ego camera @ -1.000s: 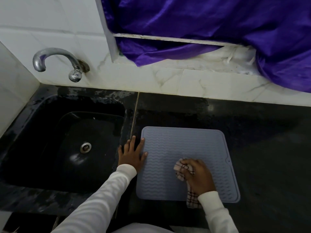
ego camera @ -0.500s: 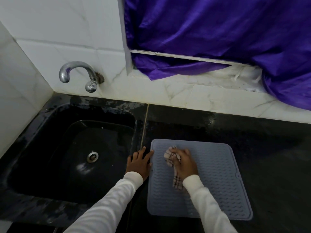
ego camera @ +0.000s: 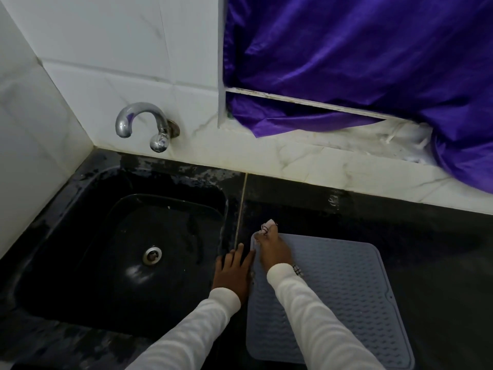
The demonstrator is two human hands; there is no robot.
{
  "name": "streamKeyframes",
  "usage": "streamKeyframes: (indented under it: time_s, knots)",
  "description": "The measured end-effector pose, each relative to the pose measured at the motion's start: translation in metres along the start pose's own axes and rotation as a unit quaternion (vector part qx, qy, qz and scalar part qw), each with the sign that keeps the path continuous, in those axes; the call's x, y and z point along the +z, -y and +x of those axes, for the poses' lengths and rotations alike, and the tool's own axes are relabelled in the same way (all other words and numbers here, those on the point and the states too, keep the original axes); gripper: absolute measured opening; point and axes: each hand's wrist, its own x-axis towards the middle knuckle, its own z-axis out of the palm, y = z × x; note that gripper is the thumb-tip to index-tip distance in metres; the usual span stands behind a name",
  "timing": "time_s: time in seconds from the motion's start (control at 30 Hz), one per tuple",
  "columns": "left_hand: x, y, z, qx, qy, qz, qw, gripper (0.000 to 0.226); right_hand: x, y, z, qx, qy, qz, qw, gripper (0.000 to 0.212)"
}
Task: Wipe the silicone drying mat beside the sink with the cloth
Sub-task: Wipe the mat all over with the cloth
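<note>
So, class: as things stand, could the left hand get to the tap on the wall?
Probably yes. The left hand lies flat by the mat's edge, holding nothing, and only the open sink lies between it and the tap.

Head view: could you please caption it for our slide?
Right hand wipes the mat's far left corner with a cloth; left hand steadies its edge beside the sink.

The drying mat [ego camera: 346, 303] is looking like matt grey-blue silicone, ridged in little waves all over. The cloth [ego camera: 268, 226] is showing as soft checked fabric. The sink [ego camera: 80, 236] is coming across as glossy black, catching highlights, with a shiny metal drain [ego camera: 152, 255]. The tap [ego camera: 144, 124] is gleaming polished chrome. The wall tiles [ego camera: 120, 49] are looking smooth white, and the purple curtain [ego camera: 360, 54] is shining like satin.
</note>
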Motion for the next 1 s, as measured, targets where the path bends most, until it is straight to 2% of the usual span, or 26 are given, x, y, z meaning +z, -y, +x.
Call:
streamKeyframes:
  time_s: [0.2, 0.3, 0.43, 0.53, 0.67, 0.83, 1.0]
  knots:
    - [0.005, 0.001, 0.003, 0.0, 0.013, 0.013, 1.0, 0.06, -0.013, 0.01, 0.003, 0.035, 0.029, -0.025, 0.999, 0.038]
    - [0.001, 0.0, 0.0, -0.007, 0.023, -0.001, 1.0, 0.067, -0.013, 0.012, -0.001, 0.02, 0.065, -0.064, 0.996, 0.041]
    - [0.015, 0.006, 0.007, 0.0, 0.014, 0.0, 1.0, 0.064, -0.014, 0.016, -0.013, 0.039, 0.099, -0.085, 0.991, 0.049]
    - [0.004, 0.003, 0.002, -0.004, 0.014, -0.009, 1.0, 0.071, -0.02, 0.023, -0.027, 0.014, 0.118, -0.122, 0.985, 0.05]
    - [0.001, 0.001, 0.0, 0.012, 0.008, 0.029, 0.999, 0.072, -0.02, 0.029, -0.045, 0.014, 0.132, -0.147, 0.98, 0.057]
    - [0.001, 0.003, 0.0, 0.019, -0.005, 0.029, 0.999, 0.073, -0.012, 0.03, -0.062, 0.028, 0.127, -0.162, 0.978, 0.056]
    - [0.002, 0.004, 0.002, 0.024, 0.007, 0.022, 0.999, 0.074, -0.003, 0.024, -0.087, 0.049, 0.076, -0.084, 0.992, 0.036]
